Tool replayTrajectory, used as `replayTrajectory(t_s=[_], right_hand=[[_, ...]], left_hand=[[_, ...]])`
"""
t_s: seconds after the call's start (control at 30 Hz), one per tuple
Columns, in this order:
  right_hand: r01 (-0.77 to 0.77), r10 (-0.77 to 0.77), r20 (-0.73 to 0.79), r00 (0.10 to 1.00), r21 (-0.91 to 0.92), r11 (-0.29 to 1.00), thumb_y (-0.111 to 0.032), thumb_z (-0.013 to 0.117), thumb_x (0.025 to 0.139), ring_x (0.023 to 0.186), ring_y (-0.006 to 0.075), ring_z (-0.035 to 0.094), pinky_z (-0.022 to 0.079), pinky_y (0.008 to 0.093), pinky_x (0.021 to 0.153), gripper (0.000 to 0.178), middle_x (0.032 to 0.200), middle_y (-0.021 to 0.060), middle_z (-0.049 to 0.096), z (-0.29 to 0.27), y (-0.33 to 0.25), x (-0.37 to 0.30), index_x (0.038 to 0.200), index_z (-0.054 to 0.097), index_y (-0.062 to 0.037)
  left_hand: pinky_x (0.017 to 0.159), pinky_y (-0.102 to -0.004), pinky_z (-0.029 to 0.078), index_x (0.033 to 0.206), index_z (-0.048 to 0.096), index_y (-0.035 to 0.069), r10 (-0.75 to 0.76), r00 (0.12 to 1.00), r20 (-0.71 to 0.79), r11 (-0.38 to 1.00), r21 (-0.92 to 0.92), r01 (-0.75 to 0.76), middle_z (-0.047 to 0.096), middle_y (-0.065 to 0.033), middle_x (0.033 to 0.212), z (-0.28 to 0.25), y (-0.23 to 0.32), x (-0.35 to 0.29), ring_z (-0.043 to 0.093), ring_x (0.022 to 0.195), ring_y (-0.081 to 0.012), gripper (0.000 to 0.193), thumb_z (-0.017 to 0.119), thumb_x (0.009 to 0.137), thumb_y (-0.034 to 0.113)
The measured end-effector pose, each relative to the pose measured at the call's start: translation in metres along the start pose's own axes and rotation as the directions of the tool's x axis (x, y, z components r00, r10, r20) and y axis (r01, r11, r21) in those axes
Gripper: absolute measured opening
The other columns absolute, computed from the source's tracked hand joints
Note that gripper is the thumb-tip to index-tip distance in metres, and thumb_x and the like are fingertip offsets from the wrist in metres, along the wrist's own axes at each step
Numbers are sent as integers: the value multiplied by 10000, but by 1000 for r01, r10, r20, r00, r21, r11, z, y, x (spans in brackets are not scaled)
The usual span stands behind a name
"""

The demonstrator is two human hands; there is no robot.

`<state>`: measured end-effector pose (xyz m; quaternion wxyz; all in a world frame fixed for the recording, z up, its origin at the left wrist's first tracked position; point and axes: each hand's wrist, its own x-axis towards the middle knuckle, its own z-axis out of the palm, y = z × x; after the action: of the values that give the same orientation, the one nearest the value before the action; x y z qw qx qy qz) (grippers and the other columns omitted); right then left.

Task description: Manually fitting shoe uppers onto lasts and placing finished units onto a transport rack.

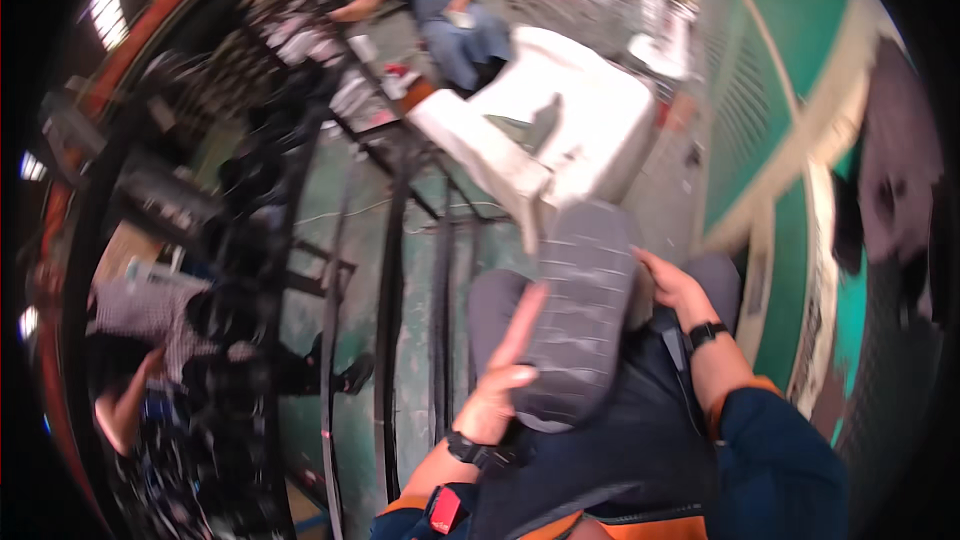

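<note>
In front of my lap a dark grey shoe sole (578, 315) is held up at a slight tilt, its grooved tread facing me. My left hand (495, 380) grips the near left edge, with the index finger stretched along the side and the thumb on the tread. My right hand (668, 280) is closed at the right edge, its fingertips partly behind the sole. Whatever lies on the sole's far side is hidden. Both wrists wear dark bands.
Ahead stands a white plastic chair (590, 105) with a grey-green piece on its seat. A dark metal rack (395, 270) with black items rises on my left. One person in an apron (455, 35) sits beyond; another is behind the rack. Dark clothing (900, 150) hangs by the green wall.
</note>
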<state>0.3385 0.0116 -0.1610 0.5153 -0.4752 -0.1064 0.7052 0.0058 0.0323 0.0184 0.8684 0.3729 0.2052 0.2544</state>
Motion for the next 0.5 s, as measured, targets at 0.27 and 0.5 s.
replayTrajectory(t_s=[0.27,0.5], right_hand=[[165,-204,567,798,120,979,-439,599,939,754,290,696,553,347,434,542,958,215,665,87,-27,-44,1197,561,37],[389,-473,50,880,498,775,-440,502,1001,751,264,684,574,343,569,510,941,182,671,168,-120,40,1222,524,19]], left_hand=[[938,-575,539,1539,131,31,483,875,-35,874,-34,-484,211,-252,1563,-17,38,7,538,1230,-430,1019,718,809,430],[1003,-452,490,1385,410,-12,365,866,-343,920,-9,-392,575,-165,1257,-52,-3,-48,599,1123,-329,856,809,686,281]])
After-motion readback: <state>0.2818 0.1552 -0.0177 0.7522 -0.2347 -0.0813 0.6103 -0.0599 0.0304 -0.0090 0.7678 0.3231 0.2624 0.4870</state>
